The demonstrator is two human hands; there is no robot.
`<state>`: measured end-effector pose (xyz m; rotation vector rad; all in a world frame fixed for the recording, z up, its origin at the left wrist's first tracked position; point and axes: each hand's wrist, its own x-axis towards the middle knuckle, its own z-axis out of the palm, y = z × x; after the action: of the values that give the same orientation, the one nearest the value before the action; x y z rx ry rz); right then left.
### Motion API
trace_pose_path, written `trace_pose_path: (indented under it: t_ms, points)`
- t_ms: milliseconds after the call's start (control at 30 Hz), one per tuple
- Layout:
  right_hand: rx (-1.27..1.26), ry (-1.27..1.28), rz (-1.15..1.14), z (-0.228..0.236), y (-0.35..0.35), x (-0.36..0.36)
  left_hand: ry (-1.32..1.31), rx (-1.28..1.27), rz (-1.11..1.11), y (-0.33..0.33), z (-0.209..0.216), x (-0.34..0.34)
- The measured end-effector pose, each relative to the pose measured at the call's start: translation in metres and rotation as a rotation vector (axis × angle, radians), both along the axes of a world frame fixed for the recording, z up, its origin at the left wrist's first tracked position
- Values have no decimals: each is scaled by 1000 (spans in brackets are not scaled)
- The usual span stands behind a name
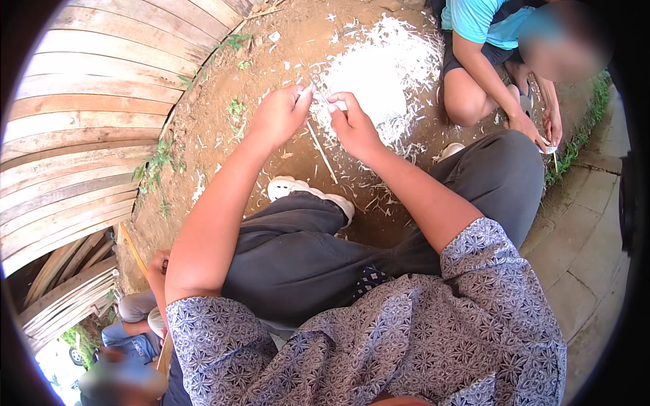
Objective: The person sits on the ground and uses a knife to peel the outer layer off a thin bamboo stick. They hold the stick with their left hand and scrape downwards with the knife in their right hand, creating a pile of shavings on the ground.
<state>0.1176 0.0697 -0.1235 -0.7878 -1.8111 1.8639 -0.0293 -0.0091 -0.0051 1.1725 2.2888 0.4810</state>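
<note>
My left hand (281, 115) is closed, with its thumb and fingertips pressed together beside the white pile. Out from under it slants a thin pale stick (322, 154), its lower end above the soil near my shoe. A short gap away, my right hand (355, 128) is bent into a pinch, thumb and forefinger close together. Something small and thin shows between the two hands, too bright and fine to make out. Behind them lies a heap of white shavings (386, 74), washed out by sunlight.
Stacked wooden planks (101, 88) curve along the left. At the upper right a crouching person in a blue shirt (474, 20) handles a small pale piece. Another person (125, 379) sits at the lower left. Paving slabs (575, 250) run along the right, and weeds (159, 166) edge the planks.
</note>
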Motion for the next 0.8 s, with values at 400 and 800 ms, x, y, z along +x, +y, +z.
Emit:
trace_pose_path:
  t_ms: [400, 800]
  points:
    - [275, -369, 3, -115, 22, 49, 133, -74, -41, 6, -1, -9]
    - [31, -149, 57, -2, 7, 3, 214, -3, -108, -4, -16, -5]
